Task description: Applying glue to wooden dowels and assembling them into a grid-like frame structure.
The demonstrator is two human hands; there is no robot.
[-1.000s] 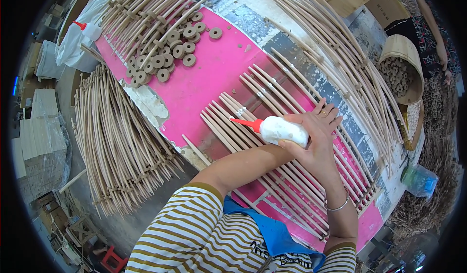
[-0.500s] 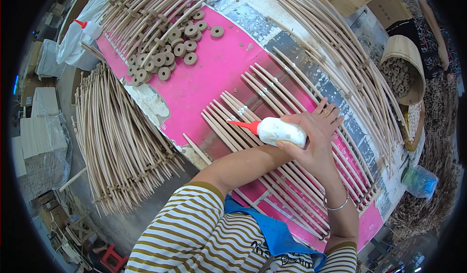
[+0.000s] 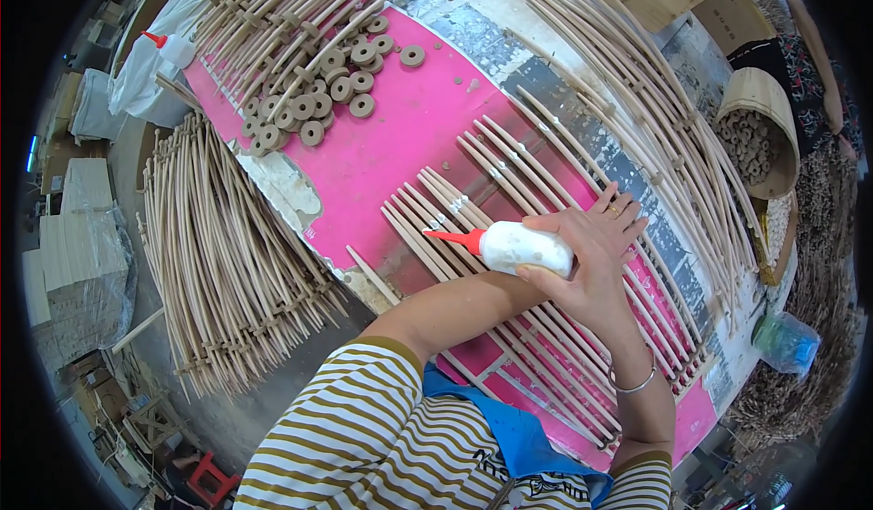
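Under everything is the paint-worn table (image 3: 486, 42), partly covered by a pink sheet (image 3: 400, 110). Long pale rods (image 3: 440, 189) lie side by side across the sheet in front of you, and a dense bundle of others (image 3: 236, 255) stands off the table's left edge. Stiff but slender, the rods will probably roll if nudged; steady them flat, clear of any wet spots.

Your right hand (image 3: 591, 255) is closed around a white squeeze bottle (image 3: 527, 246), thumb along its near side, over the rods. Your left forearm (image 3: 455, 305) crosses beneath it, but the hands overlap, so I cannot tell what your left is doing. The bottle looks light and soft-walled, and any residue could make it slippery; hold it round the body, not by its slim red nozzle (image 3: 455, 238), which points left.

Smaller still are the piled wooden rings (image 3: 355, 110), likely hard and light, best taken by the rim, and white blobs (image 3: 459, 204) dotting several rods.
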